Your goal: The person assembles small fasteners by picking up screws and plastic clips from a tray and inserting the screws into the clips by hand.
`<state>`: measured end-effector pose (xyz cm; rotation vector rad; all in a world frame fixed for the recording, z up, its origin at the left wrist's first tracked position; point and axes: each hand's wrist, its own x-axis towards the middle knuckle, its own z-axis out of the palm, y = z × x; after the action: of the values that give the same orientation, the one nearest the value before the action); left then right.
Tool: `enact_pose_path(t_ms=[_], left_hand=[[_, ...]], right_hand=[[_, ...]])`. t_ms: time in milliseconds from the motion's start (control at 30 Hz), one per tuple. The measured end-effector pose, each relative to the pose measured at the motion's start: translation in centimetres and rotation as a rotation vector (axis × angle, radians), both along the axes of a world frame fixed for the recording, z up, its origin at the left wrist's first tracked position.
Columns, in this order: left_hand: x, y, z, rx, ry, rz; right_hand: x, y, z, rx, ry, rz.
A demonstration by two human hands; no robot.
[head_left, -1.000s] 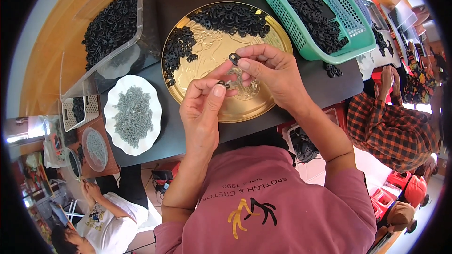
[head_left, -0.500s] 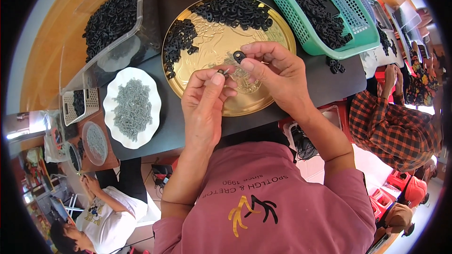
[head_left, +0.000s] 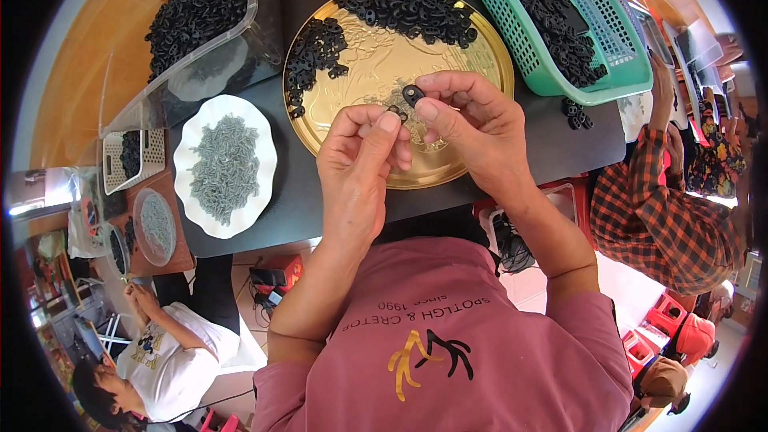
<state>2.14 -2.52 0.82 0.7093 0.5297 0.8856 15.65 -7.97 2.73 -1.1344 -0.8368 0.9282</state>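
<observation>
Over the tray (head_left: 368, 64), my left hand (head_left: 356, 152) pinched a dark piece (head_left: 398, 113); my right hand (head_left: 484, 132), a black link (head_left: 413, 95); slackness risked drops

Plaid-shirted co-worker (head_left: 680, 228), white-shirted co-worker (head_left: 172, 364), red stools (head_left: 666, 314)

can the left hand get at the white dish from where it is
Probably yes: the white dish lies just left of the left hand, with nothing tall seen between them, though its thumb and fingers are pinching a small part.
</observation>
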Motion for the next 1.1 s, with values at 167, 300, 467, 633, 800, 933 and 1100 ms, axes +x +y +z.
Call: enact_pose_path(t_ms=[167, 300, 467, 633, 800, 933, 1100], left_hand=[[-0.09, 0.06, -0.13, -0.001, 0.011, -0.009], [-0.13, 0.15, -0.29, -0.002, -0.008, -0.004], [-0.21, 0.19, -0.28, 0.011, -0.001, -0.01], [-0.14, 0.19, -0.24, 0.0, 0.038, -0.003], [-0.15, 0.28, -0.35, -0.004, 0.041, 0.001], [-0.2, 0.37, -0.45, 0.007, 0.044, -0.003], [-0.17, 0.38, -0.43, 0.002, 0.026, 0.003]], right_hand=[[0.16, 0.0, -0.18, 0.006, -0.031, 0.003], [0.12, 0.09, -0.21, -0.004, -0.026, 0.02], [0.0, 0.19, -0.22, -0.016, -0.035, 0.039], [-0.1, 0.19, -0.22, -0.032, -0.033, 0.063], [-0.2, 0.16, -0.13, -0.044, -0.017, 0.077], [-0.24, 0.34, -0.3, -0.025, -0.034, 0.07], [-0.35, 0.41, -0.32, -0.024, -0.049, 0.073]])
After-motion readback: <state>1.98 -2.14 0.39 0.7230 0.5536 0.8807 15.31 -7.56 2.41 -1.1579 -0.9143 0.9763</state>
